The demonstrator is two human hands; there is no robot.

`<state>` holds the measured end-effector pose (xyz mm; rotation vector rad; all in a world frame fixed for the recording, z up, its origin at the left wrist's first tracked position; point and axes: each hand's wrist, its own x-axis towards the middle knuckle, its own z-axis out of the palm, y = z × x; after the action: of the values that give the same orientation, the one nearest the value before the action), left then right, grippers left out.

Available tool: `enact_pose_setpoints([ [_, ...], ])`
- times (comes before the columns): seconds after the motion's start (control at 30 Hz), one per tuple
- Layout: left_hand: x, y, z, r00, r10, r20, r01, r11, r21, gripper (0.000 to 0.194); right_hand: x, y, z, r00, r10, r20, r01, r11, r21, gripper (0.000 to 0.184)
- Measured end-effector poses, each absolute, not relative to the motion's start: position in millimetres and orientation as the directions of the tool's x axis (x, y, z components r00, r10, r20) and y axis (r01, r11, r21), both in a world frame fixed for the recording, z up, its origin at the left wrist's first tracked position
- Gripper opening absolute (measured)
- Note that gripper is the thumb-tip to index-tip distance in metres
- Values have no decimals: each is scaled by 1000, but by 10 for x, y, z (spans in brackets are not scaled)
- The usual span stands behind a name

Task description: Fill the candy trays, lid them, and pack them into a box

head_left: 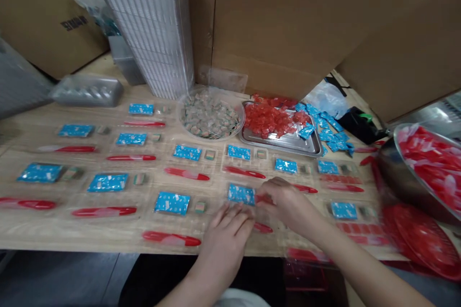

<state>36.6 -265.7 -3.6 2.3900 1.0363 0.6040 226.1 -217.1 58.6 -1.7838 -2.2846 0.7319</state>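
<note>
My right hand (288,204) pinches a small red plastic piece (264,198) at the right end of a blue dotted packet (241,194). That packet lies in a clear plastic tray, which also holds a red pen-shaped item (262,228), partly hidden by my hands. Just below the packet, my left hand (230,230) rests with its fingers stretched out over the tray's near side. To the left, another tray holds a blue packet (172,203), a small striped block (200,207) and a red pen-shaped item (171,238).
Several similar filled trays cover the wooden table. Behind them stand a round dish of small blocks (211,114), a metal tray (284,147) with red pieces, and loose blue packets (333,136). A metal bowl (399,172) of red items and a red basket (418,237) are at right. Stacked clear trays (151,29) rise behind.
</note>
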Motion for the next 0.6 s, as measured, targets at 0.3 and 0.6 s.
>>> enact_pose_setpoints([
  [0.3,360,-2632,32,638,751,173,569,-610,551,30,2350,-2264,483,-238,967,-91,819,149,-555,6],
  [0.6,364,-2641,14,644,748,162,563,-607,560,31,2206,-2311,480,-362,932,-29,883,332,-331,6],
])
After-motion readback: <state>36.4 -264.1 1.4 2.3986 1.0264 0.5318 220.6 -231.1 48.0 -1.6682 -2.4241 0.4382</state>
